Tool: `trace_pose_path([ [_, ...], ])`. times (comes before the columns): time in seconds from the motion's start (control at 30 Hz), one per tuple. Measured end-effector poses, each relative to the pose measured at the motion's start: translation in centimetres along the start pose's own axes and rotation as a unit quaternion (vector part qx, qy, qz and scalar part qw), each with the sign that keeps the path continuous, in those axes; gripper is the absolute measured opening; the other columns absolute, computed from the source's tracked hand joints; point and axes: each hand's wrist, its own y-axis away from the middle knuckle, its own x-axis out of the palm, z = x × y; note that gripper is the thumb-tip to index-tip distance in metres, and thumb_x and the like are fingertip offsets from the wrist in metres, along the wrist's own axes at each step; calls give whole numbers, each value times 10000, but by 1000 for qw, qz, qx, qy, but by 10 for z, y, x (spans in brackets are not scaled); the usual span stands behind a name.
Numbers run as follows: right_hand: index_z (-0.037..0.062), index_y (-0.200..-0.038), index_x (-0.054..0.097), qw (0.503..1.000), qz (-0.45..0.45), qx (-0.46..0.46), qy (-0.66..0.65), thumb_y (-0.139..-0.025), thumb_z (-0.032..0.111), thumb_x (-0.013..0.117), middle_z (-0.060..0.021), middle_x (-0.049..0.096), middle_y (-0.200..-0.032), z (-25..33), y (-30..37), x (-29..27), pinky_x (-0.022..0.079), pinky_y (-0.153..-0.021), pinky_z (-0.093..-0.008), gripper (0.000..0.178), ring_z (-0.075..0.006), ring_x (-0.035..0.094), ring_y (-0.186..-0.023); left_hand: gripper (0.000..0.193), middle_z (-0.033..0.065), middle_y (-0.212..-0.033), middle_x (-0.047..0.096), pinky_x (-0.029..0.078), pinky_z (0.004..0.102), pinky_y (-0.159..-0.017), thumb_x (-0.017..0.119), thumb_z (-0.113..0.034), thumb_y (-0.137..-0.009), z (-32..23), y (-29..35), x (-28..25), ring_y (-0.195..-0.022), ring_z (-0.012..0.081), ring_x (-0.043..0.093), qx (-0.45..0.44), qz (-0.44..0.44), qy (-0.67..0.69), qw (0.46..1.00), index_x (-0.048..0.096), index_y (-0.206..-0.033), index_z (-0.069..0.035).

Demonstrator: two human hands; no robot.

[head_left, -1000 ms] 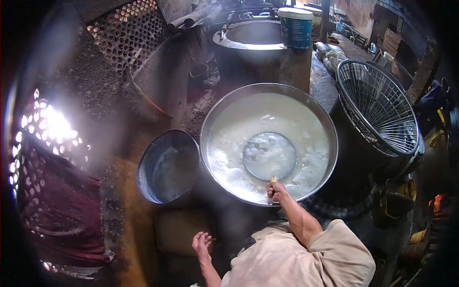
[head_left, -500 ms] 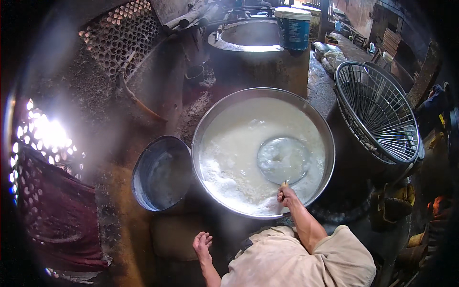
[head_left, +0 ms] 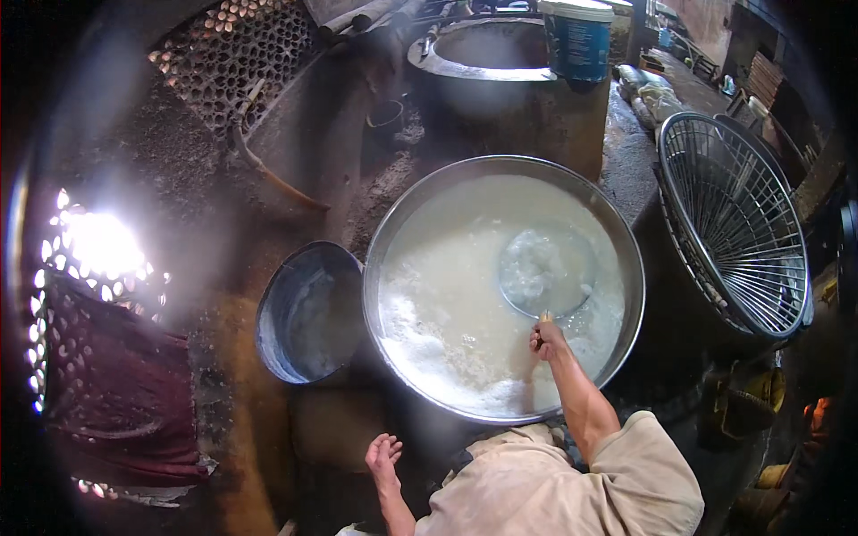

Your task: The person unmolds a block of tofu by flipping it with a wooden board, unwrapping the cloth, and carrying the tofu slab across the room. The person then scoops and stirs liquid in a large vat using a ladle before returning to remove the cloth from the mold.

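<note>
A wide metal vat point(head_left: 637, 284) stands in front of me, filled with cloudy, whitish liquid point(head_left: 447, 241) and white foam along its near left side. My right hand point(head_left: 548, 340) reaches over the near rim, closed round the short handle of a round skimmer point(head_left: 547, 268). The skimmer's bowl lies in the liquid right of the middle, partly under the surface, with pale froth inside its rim. My left hand point(head_left: 384, 451) hangs low, left of my body and short of the vat. Its fingers are loosely bent and apart, with nothing in them.
A dark bucket point(head_left: 268, 335) adjoins the vat's left side. At right, a large wire basket point(head_left: 733, 223) tilts over a dark container. Beyond the vat is a round-mouthed stove-like block point(head_left: 500, 116) with a lidded blue pail point(head_left: 579, 49). Red cloth point(head_left: 121, 384) hangs at left.
My right hand has pushed the skimmer farther from me, and its bowl sits lower in the liquid. My left hand stays empty at my side. The whole view has shifted slightly.
</note>
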Motion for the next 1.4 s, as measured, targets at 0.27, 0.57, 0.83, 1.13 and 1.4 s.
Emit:
trace_pose_path([
  [0.27, 110, -655, 394, 998, 9, 23, 60, -758, 105, 435, 5, 396, -479, 19, -19, 41, 287, -280, -213, 111, -91, 386, -367, 238, 72, -902, 585, 443, 251, -658, 506, -210, -830, 8, 22, -5, -767, 157, 583, -6, -55, 1, 998, 524, -1002, -45],
  [0.57, 151, -632, 401, 993, 8, 35, 113, -747, 148, 442, 35, 408, -469, 4, -36, 84, 185, -263, -171, 123, -88, 426, -362, 250, 67, -910, 582, 439, 279, -664, 512, -235, -822, 11, 36, -7, -787, 179, 582, -11, -76, 7, 997, 511, -1007, -66],
  [0.83, 130, -627, 379, 991, 56, 74, 93, -774, 140, 443, 21, 388, -464, -31, -26, 114, 250, -255, -189, 161, -95, 392, -346, 243, 70, -904, 583, 437, 286, -662, 506, -231, -826, 11, 32, -24, -775, 182, 581, 6, -72, 21, 997, 512, -1006, -68],
  [1.13, 116, -644, 366, 992, 91, 80, 30, -780, 89, 426, 9, 362, -429, -77, 2, 119, 329, -292, -224, 151, -101, 348, -327, 227, 65, -897, 583, 439, 288, -661, 505, -213, -828, 8, 18, -54, -770, 177, 580, 16, -41, 26, 999, 516, -1003, -68],
  [1.4, 126, -629, 357, 980, 112, 141, 89, -766, 120, 440, 15, 354, -429, -103, 23, 94, 227, -238, -200, 160, -107, 372, -335, 228, 59, -896, 587, 443, 257, -649, 515, -215, -828, 7, 4, -83, -763, 153, 581, 22, 4, 18, 1000, 519, -1001, -67],
])
